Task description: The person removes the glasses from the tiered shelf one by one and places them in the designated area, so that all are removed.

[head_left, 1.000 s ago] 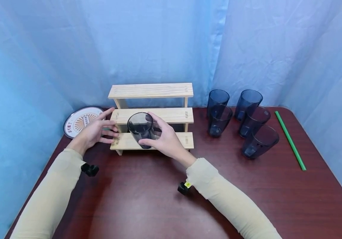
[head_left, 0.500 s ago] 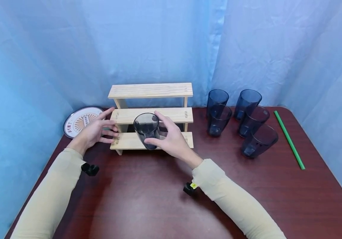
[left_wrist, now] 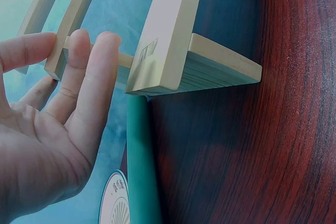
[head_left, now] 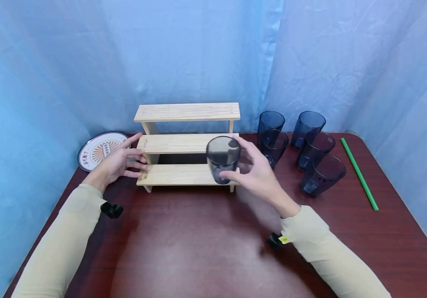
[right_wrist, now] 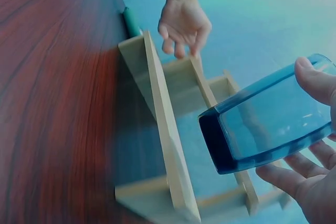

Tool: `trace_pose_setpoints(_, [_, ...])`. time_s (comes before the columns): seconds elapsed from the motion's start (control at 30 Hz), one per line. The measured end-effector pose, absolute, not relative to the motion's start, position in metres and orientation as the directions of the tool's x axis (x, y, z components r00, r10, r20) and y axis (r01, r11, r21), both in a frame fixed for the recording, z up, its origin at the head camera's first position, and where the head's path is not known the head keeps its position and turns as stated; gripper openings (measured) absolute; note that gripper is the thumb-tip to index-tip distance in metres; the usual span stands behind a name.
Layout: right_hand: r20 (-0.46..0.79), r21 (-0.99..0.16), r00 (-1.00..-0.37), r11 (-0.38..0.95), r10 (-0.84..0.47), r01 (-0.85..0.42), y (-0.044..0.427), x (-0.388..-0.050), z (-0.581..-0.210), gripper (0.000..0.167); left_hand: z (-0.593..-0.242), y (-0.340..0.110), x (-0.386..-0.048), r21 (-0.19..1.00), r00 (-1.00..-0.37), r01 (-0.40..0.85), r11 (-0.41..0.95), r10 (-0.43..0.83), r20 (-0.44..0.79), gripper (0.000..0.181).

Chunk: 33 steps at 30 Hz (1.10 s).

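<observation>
My right hand [head_left: 261,176] holds a dark tinted glass tumbler [head_left: 222,155] in the air, thumb on one side and fingers on the other. It hangs before the right part of a three-step wooden shelf [head_left: 176,174], mouth up and slightly tilted in the head view. Up close in the right wrist view, the tumbler's thick base [right_wrist: 218,140] points toward the shelf. My left hand [head_left: 116,166] is at the shelf's left end, fingers spread and fairly straight. Its fingertips touch the ends of the boards in the left wrist view, where a green stick [left_wrist: 140,156] passes below.
Several more tinted tumblers [head_left: 323,176] stand on the table at the right. Beyond them lies a green stick [head_left: 359,174]. A round patterned plate [head_left: 91,157] is at the back left. Blue curtains [head_left: 183,49] enclose the dark red table [head_left: 183,248].
The right hand has carried the tumbler to the right along the shelf front, from near its middle toward its right end. My left hand has stayed at the left end.
</observation>
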State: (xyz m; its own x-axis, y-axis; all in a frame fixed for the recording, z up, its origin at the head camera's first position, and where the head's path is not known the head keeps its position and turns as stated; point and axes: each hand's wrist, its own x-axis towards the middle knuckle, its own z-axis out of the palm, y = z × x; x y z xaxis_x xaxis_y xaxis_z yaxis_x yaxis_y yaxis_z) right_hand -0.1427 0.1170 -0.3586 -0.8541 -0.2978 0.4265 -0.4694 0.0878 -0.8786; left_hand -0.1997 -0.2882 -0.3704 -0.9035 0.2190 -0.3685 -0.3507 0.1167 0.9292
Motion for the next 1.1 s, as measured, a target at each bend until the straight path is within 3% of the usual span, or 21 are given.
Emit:
trace_pose_setpoints(0.47, [0.352, -0.896, -0.928, 0.241, -0.120, -0.372, 0.197, -0.124, -0.383, 0.089, -0.374, -0.287, -0.202, 0.929, -0.905, -0.350, 0.118, 0.215, -0.368, 0.073])
trace_pose_setpoints(0.7, [0.297, -0.889, -0.949, 0.331, -0.109, -0.316, 0.218, -0.119, -0.397, 0.090, -0.372, -0.288, -0.201, 0.926, -0.902, -0.355, 0.126, 0.212, -0.375, 0.072])
trace_pose_setpoints(1.1, [0.254, -0.888, -0.958, 0.362, -0.131, -0.285, 0.236, -0.122, -0.418, 0.091, -0.374, -0.289, -0.198, 0.929, -0.903, -0.345, 0.135, 0.220, -0.368, 0.073])
